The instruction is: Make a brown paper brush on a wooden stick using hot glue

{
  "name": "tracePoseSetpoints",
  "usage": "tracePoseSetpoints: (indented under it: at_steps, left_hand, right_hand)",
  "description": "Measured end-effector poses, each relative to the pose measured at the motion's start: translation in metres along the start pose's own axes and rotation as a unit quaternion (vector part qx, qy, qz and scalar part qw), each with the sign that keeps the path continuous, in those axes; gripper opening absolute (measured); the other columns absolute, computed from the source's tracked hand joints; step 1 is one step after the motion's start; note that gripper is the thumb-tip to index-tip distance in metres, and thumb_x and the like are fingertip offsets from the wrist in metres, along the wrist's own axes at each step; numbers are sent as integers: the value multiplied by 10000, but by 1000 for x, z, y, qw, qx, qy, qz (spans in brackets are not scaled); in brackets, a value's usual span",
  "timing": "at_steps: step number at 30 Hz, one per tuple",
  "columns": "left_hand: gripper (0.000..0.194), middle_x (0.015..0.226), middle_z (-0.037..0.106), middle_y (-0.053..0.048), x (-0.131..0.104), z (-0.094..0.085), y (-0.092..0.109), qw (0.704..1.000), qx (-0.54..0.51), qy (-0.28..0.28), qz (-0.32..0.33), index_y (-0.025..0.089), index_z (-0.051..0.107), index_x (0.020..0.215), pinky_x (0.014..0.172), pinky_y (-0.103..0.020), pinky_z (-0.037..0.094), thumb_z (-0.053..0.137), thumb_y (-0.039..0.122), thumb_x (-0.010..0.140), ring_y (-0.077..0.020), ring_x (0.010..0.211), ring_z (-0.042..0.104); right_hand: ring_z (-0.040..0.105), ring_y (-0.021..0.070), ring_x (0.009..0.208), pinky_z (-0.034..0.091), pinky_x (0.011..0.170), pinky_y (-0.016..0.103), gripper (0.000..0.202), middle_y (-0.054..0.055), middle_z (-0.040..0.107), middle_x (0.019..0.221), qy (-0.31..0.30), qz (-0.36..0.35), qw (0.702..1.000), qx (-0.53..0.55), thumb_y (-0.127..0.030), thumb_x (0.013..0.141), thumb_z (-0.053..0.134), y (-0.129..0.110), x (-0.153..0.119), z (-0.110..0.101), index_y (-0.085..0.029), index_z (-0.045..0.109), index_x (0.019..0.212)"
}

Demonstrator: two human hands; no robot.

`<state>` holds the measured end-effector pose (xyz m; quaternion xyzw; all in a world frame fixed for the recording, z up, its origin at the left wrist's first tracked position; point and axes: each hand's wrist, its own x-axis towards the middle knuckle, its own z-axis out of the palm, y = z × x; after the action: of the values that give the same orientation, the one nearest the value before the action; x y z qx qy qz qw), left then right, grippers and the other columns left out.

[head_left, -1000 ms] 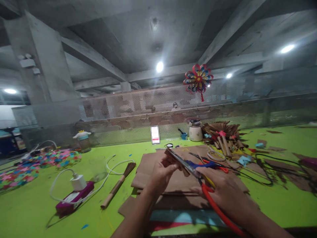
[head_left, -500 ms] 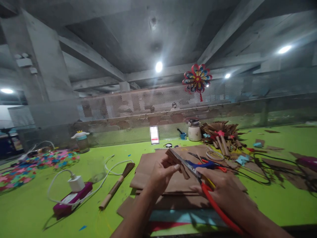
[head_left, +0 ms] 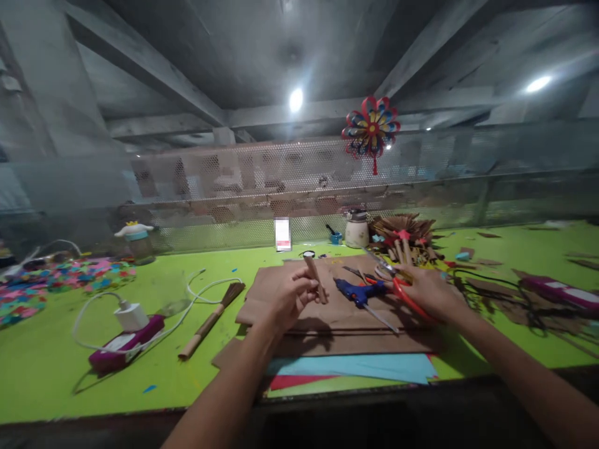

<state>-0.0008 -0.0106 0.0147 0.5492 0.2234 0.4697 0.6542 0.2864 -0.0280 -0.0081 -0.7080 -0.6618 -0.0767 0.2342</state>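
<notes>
My left hand (head_left: 291, 298) pinches a narrow folded strip of brown paper (head_left: 316, 279) above a stack of brown paper sheets (head_left: 276, 293). Off to the right, my right hand (head_left: 428, 288) is closed on red-handled scissors (head_left: 406, 298), whose blades point away toward the back. Between the hands a blue glue gun (head_left: 359, 290) lies on the brown sheets, with a glue stick standing out of its rear. A rolled brown paper piece with a fringed end (head_left: 210, 324) rests on the green table, left of the stack.
A purple power strip (head_left: 126, 343) with a white charger sits at left on the green table (head_left: 56, 393). Behind it are colourful paper stars (head_left: 84, 277). A phone (head_left: 282, 234), a white jar (head_left: 356, 231) and brown paper fans (head_left: 402, 229) stand along the back. Black cables run at right.
My right hand has carried the scissors away to the right, apart from the brown paper in my left hand. The glue gun now shows fully. The camera view has tilted downward.
</notes>
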Motion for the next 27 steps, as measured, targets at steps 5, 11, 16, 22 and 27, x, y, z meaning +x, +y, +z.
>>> tracePoseSetpoints:
  at_steps: [5,11,16,22,27]
  left_hand:
    - [91,592,537,-5,9,-7,-9,995,39,70,-58,133,518,702,498,-192,394,554,118,620,-103,533,562]
    - [101,509,491,-4,14,-11,-7,991,6,126,-33,151,425,599,377,-165,306,473,67,573,-85,434,487]
    - [113,451,375,60,11,-23,19,982,-18,184,39,152,453,706,314,-159,132,434,95,610,-45,324,309]
    - [94,411,266,96,-7,-44,73,967,8,221,129,145,515,801,320,-154,167,506,235,775,-52,322,309]
    - [187,498,469,35,-43,-73,98,954,64,236,173,144,552,855,468,-195,411,472,313,844,-99,479,522]
  right_hand:
    - [629,260,831,397,596,264,469,124,687,954,-32,3,999,-38,-392,742,506,62,26,13,-187,583,1157]
    - [624,242,730,372,539,262,421,124,688,894,-41,19,998,-53,-358,746,499,94,30,31,-169,607,1107]
    - [617,292,721,385,566,331,338,179,670,817,-59,-3,995,-77,-323,738,549,94,21,27,-145,651,1006]
    - [612,298,689,433,590,393,261,153,675,767,53,-84,995,26,-345,794,508,33,15,4,-150,675,843]
    - [596,167,706,422,646,266,221,64,674,807,-6,-308,934,179,-305,838,480,-78,-18,1,-181,659,877]
